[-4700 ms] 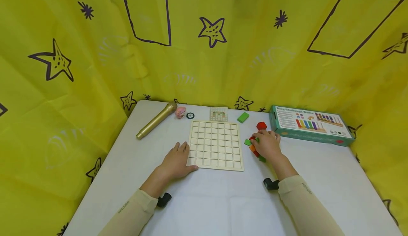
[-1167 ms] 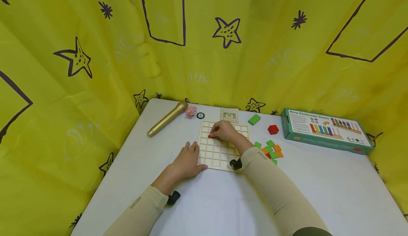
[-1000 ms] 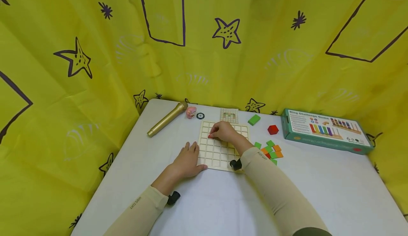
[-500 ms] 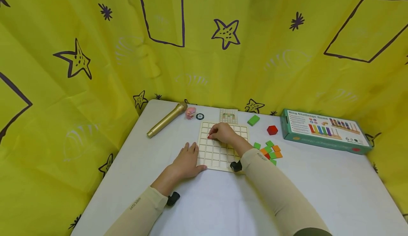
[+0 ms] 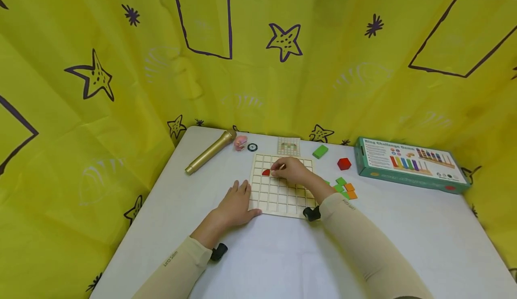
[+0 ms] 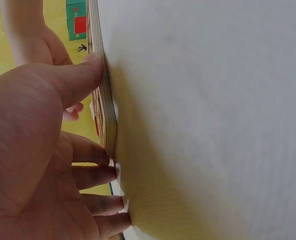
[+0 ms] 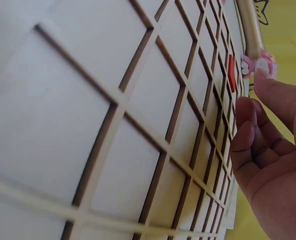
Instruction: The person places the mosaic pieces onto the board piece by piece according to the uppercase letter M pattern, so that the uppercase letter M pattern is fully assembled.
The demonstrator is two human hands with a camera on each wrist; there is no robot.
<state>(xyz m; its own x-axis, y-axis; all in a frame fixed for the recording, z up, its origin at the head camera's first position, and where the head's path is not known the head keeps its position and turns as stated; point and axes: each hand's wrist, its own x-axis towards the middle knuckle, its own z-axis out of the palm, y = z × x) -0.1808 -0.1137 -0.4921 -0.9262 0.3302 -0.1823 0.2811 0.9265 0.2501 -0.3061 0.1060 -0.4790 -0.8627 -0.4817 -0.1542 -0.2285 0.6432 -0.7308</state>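
A wooden grid board (image 5: 281, 184) lies flat on the white tabletop (image 5: 258, 254), near its middle. A red tile (image 5: 265, 172) sits in a cell in the board's far-left part, second column from the left; in the right wrist view the same tile (image 7: 231, 72) is seen edge-on within the grid, apart from the fingers.

The right hand (image 5: 291, 170) rests over the far part of the board, just right of the red tile. Its fingers (image 7: 247, 131) are loosely curled, with thumb and fingertips near each other and nothing between them; they do not touch the tile.

The left hand (image 5: 235, 204) lies flat on the tabletop at the board's near-left corner, fingers spread and straight. In the left wrist view the thumb (image 6: 78, 77) presses against the board's edge (image 6: 104, 95), and the other fingertips (image 6: 108, 176) press on the tabletop beside it.

To the right of the board, partly hidden by the right forearm, lies a loose cluster of green and orange tiles (image 5: 345, 188). Farther back stand a red hexagonal block (image 5: 344, 164) and a green block (image 5: 320, 151), well apart from each other. A small pattern card (image 5: 288, 146) lies just beyond the board's far edge. A gold microphone (image 5: 210, 151), a pink toy (image 5: 240, 142) and a small dark ring (image 5: 252, 147) lie at the far left. A teal game box (image 5: 409, 164) lies at the far right. A yellow cloth (image 5: 258, 65) with purple stars surrounds the tabletop.
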